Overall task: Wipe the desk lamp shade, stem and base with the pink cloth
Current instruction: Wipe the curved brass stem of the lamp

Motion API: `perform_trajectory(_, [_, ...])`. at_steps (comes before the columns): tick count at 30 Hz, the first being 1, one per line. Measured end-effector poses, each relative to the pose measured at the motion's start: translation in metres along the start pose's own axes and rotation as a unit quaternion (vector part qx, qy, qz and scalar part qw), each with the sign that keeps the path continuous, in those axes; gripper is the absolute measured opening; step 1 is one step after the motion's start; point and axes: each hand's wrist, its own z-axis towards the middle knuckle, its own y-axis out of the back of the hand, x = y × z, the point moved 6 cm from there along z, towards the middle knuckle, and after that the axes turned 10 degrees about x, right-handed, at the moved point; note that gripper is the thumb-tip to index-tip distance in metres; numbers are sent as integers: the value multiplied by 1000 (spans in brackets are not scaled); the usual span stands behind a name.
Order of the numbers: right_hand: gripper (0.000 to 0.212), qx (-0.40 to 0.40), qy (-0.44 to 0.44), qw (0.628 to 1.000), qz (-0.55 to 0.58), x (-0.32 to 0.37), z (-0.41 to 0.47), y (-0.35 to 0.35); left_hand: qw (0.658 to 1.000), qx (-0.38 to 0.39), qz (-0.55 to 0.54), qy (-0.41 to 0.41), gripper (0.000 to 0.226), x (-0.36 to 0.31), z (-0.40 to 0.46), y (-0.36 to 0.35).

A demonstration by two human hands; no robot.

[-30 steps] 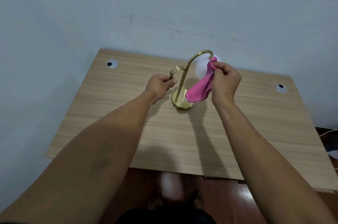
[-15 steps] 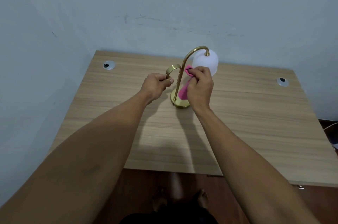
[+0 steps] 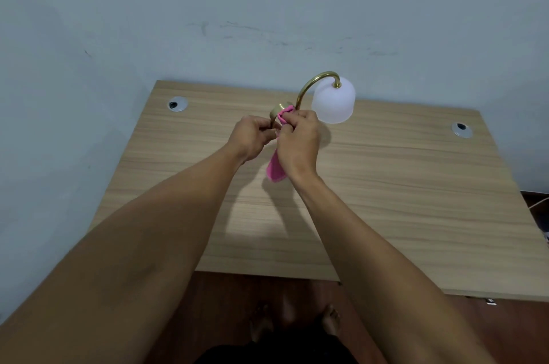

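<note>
A brass desk lamp stands mid-desk. Its curved stem (image 3: 309,85) arches right to a white frosted shade (image 3: 334,100) that hangs open side down. A short brass handle arm (image 3: 277,110) curls off to the left of the stem. My left hand (image 3: 252,136) grips the lower part of that handle arm. My right hand (image 3: 298,145) pinches the pink cloth (image 3: 276,169) against the handle arm's top, beside the stem. The cloth's tail hangs below my hands. The lamp base is hidden behind my hands and the cloth.
The wooden desk (image 3: 386,200) sits against a pale blue wall. It has two cable grommets, one at the left rear (image 3: 177,104) and one at the right (image 3: 462,129). My bare feet (image 3: 297,322) show on the dark floor below the desk's near edge.
My right hand has moved the pink cloth from the shade leftward and down along the stem to the small handle arm. My left hand has kept its grip on the lamp.
</note>
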Motion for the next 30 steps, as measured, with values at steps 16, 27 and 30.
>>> perform_trajectory(16, [27, 59, -145, 987, 32, -83, -5, 41, 998, -15, -58, 10, 27, 6, -3, -3])
perform_trajectory(27, [31, 115, -309, 850, 410, -127, -22, 60, 950, 167, -165, 204, 29, 30, -41, -88])
perform_trajectory(30, [27, 176, -291, 827, 448, -128, -19, 64, 932, 202, -226, 198, 20, 21, -39, -109])
